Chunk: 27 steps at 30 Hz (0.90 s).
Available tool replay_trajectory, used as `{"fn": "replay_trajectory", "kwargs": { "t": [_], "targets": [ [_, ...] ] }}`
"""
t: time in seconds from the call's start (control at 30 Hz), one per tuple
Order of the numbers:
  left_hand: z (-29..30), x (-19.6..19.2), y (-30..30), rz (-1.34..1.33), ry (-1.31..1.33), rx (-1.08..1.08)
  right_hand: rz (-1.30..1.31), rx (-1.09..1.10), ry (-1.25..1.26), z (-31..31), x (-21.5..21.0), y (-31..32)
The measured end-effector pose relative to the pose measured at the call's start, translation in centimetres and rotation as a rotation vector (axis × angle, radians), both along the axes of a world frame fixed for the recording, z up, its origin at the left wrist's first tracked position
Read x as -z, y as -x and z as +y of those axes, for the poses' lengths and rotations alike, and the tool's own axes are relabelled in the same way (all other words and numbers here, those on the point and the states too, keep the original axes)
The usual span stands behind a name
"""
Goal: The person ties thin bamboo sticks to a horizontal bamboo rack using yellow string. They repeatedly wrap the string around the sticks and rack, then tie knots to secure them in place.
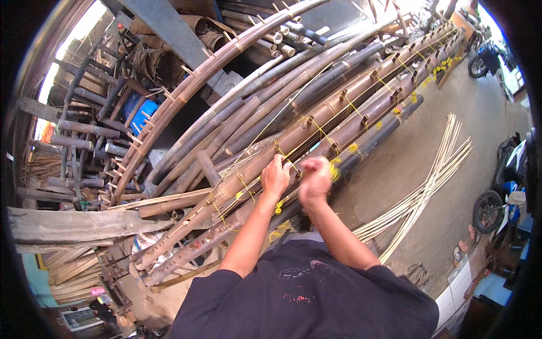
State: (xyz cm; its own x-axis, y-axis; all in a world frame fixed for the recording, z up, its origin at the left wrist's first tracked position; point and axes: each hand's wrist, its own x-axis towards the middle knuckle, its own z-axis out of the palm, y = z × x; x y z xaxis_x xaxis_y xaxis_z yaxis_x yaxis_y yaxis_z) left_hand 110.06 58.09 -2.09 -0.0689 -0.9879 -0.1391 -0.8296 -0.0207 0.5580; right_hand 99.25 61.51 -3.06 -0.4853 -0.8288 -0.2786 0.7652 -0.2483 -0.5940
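Two long brown bamboo poles run side by side in front of me, an upper one (323,117) and a lower one (351,129). Short pegs stick up along them, and thin yellow cord (320,130) zigzags between. My left hand (275,179) is at the upper pole beside a peg, fingers bent and pressed together; whatever they pinch is hidden. Close by on its right, my right hand (316,179) hovers over the lower pole, slightly smeared by motion. Its fingers look curled in, with their contents out of sight. Yellow cord bundles (335,169) hang just beyond it.
A dark pole (375,138) lies along the near side. Pale thin bamboo strips (427,185) cross on the floor at right, with a parked motorbike (497,209) beyond. Stacked bamboo (248,121) and a curved pegged pole (195,76) fill the far left.
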Motion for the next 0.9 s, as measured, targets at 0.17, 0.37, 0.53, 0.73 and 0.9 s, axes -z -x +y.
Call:
{"fn": "replay_trajectory", "kwargs": {
  "t": [0.17, 0.37, 0.53, 0.73, 0.9],
  "targets": [
    [-1.1, 7.7, -0.8, -0.038, 0.268, -0.004, 0.881, -0.754, 0.211, -8.1, -6.7, -7.2],
    [-1.0, 3.4, 0.0, 0.037, 0.218, -0.109, 2.057, -1.485, 0.2, -14.1, -7.5, -4.4],
    [-1.2, 1.3, 1.1, 0.057, 0.04, -0.217, 2.305, -0.963, -0.128, -16.8, 0.8, -1.4],
    [-0.5, 5.4, -0.1, -0.047, 0.245, -0.257, 0.992, -1.272, 0.266, -12.4, -11.8, 3.5],
    [-1.4, 3.0, 1.9, 0.024, 0.201, -0.227, 1.636, -1.327, 0.51, 1.7, 2.1, 9.0]
  ]
}}
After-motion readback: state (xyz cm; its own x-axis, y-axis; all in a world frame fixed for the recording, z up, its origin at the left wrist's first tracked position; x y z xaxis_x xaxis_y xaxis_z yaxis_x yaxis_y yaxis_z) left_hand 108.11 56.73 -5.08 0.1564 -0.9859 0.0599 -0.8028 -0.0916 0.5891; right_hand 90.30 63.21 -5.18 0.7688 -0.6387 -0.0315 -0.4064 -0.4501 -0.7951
